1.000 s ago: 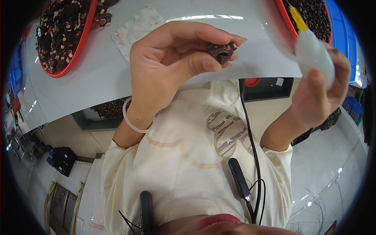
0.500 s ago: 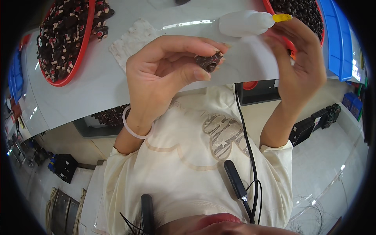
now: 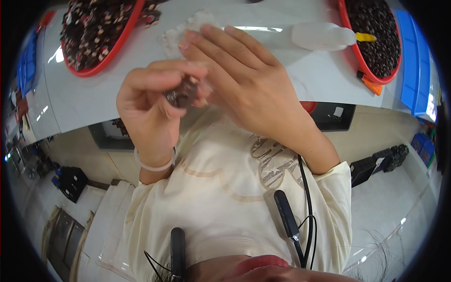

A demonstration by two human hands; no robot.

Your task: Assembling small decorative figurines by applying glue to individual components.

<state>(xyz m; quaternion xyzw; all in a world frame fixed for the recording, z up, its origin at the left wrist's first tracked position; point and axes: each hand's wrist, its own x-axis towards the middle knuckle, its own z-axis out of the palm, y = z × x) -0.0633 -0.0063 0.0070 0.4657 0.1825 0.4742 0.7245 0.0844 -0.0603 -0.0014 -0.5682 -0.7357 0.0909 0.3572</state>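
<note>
Between the thumb and fingers of my left hand [image 3: 152, 101] is a small dark brown piece [image 3: 181, 94], slightly blurred. Beside it, my right hand [image 3: 249, 82] is stretched out with its back up and holds nothing that I can see. Its fingertips lie in front of a crumpled white cloth [image 3: 199, 21] on the white table. Whether the right hand touches the left one is hard to tell. A white squeeze bottle [image 3: 322, 36] with a yellow tip [image 3: 365, 37] lies on its side to the right, tip over the rim of a red tray [image 3: 351, 35].
At the far left, another red tray [image 3: 101, 69] is heaped with dark pieces dotted pale and red; some lie outside its rim. The right tray holds many small dark parts [image 3: 373, 33]. A blue bin [image 3: 416, 61] stands at the table's right. Below the table edge is a grey drawer [image 3: 345, 123].
My right hand has left the bottle's yellow tip and swung left, fingers stretched out. My left hand has shifted left and slightly nearer me, still holding the dark piece. The view has shifted slightly.
</note>
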